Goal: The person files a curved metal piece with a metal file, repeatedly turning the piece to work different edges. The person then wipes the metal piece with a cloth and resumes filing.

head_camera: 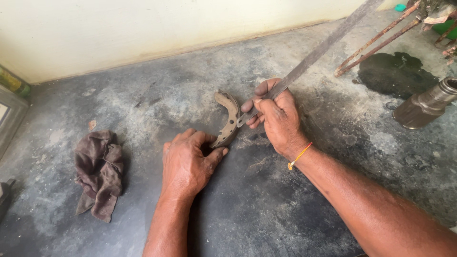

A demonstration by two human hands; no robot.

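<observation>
A curved, rusty brown brake shoe [230, 115] stands on edge on the dark concrete floor. My left hand [188, 164] presses down on its near end and holds it in place. My right hand [276, 116] grips a long flat metal blade [316, 52] that runs up to the top right. The blade's near tip touches the inner side of the shoe. A yellow thread is tied around my right wrist.
A crumpled brown rag [99, 171] lies on the floor at the left. A metal cylindrical part [426, 104] lies at the right beside a dark oil stain [395, 74]. Rusty rods [376, 43] lean at the top right. A pale wall [143, 24] borders the far side.
</observation>
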